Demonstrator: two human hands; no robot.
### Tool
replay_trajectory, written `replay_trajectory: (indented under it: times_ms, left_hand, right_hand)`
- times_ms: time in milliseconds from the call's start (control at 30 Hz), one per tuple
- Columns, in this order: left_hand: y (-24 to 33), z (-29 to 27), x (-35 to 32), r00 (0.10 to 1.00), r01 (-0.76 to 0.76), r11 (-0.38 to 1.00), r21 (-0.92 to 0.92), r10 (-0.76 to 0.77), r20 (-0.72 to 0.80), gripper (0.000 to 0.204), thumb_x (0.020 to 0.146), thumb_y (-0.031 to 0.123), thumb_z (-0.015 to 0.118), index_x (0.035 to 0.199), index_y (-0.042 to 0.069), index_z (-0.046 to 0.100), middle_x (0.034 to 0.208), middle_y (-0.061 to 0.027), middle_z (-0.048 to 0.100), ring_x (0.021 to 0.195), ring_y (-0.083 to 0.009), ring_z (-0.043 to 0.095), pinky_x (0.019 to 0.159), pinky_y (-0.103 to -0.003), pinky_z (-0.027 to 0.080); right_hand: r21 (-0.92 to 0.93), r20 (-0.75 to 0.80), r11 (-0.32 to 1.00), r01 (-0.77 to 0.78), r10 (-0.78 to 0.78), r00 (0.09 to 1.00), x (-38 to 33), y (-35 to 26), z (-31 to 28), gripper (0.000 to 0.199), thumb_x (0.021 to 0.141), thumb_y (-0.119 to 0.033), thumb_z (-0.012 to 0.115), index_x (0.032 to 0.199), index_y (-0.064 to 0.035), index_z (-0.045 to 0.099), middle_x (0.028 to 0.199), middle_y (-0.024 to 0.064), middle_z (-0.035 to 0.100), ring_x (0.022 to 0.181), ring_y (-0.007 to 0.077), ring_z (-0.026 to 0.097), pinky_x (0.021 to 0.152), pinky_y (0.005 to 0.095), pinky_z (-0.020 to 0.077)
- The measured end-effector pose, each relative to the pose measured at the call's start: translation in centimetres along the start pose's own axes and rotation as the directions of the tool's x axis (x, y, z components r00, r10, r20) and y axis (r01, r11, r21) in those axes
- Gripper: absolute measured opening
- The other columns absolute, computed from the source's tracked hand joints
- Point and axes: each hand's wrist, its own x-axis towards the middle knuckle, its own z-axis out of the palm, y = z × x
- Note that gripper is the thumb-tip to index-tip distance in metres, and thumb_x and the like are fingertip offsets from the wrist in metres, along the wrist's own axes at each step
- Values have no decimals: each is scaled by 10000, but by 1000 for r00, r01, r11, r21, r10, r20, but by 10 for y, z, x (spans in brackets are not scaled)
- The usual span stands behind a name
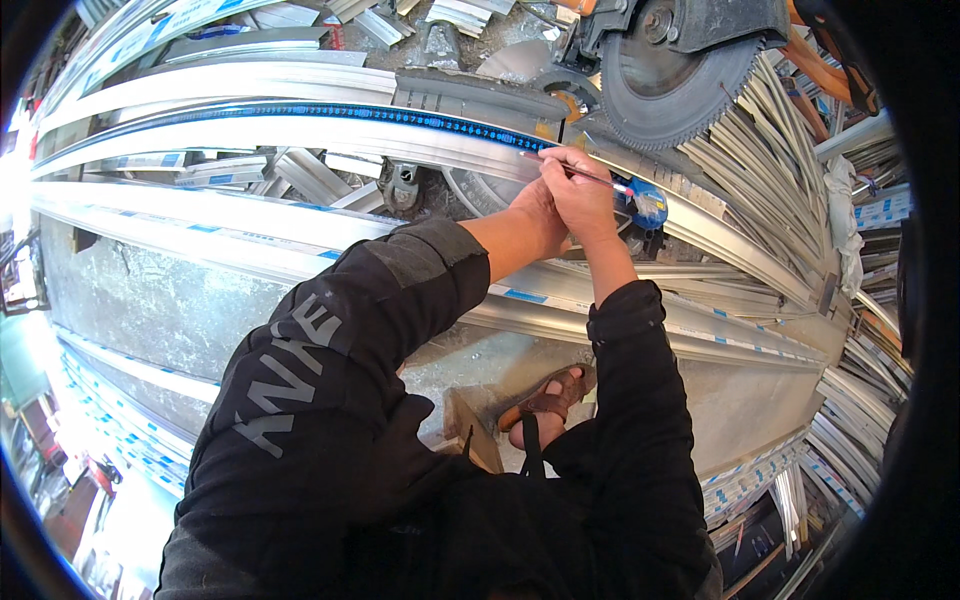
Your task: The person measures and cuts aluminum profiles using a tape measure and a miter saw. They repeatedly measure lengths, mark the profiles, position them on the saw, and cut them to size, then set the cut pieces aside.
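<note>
A blue tape measure blade (400, 117) runs along a long silvery metal profile (430, 148) from the far left up to my hands. Its blue case (650, 205) sits just right of them, on the profile. My right hand (583, 200) is closed around a thin pencil (595, 176), whose tip points left and lies close to the blade. Tucked against the right wrist, my left hand (541, 212) is beside the profile; its fingers are hidden behind the right hand, so I cannot tell what they grip.
A circular saw blade (680, 75) on its machine stands just beyond my hands. Bundles of thin profiles (770, 170) lie at the right. More long profiles (230, 245) cross nearer to me. Metal offcuts (320, 178) lie under and beyond the workpiece. My sandalled foot (550, 400) is below.
</note>
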Motion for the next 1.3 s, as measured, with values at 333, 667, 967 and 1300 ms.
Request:
replay_trajectory:
  times_ms: [333, 667, 967, 1300]
  left_hand:
    - [12, 47, 21, 995, 88, 986, -143, -95, -42, 546, 967, 420, 462, 1454, 175, 485, 1533, -88, 462, 1446, -330, 332, 1208, -569, 188]
    - [1, 16, 6, 999, 28, 993, -113, -31, -24, 583, 980, 474, 401, 1458, 152, 490, 1524, -103, 473, 1457, -366, 318, 1188, -570, 169]
    - [-4, -26, -10, 997, 59, 993, 99, -63, 37, 780, 951, 598, 439, 1485, 31, 446, 1564, -138, 409, 1487, -390, 254, 1194, -547, 170]
    - [-10, -46, -19, 992, 118, 993, 0, -118, -37, 886, 923, 543, 576, 1527, -46, 304, 1612, -240, 256, 1505, -386, 213, 1204, -475, 209]
  right_hand:
    - [14, 14, 999, -29, 28, 999, 2, 3, 6, 160, 905, -77, 663, 1025, -2, 739, 959, 83, 748, 880, 130, 682, 828, 273, 530]
    - [-82, 22, 995, -53, 55, 998, 3, -6, 4, 174, 896, -104, 664, 1016, 0, 737, 925, 79, 743, 841, 125, 667, 808, 276, 524]
    - [164, -24, 981, -101, 106, 994, 3, -1, -17, 216, 940, -112, 634, 1083, 35, 705, 888, 87, 723, 843, 123, 646, 798, 271, 515]
    - [-689, 72, 656, 309, -362, 929, -31, 22, -111, 427, 811, -153, 786, 1186, -24, 629, 1160, 240, 637, 1072, 413, 611, 923, 413, 494]
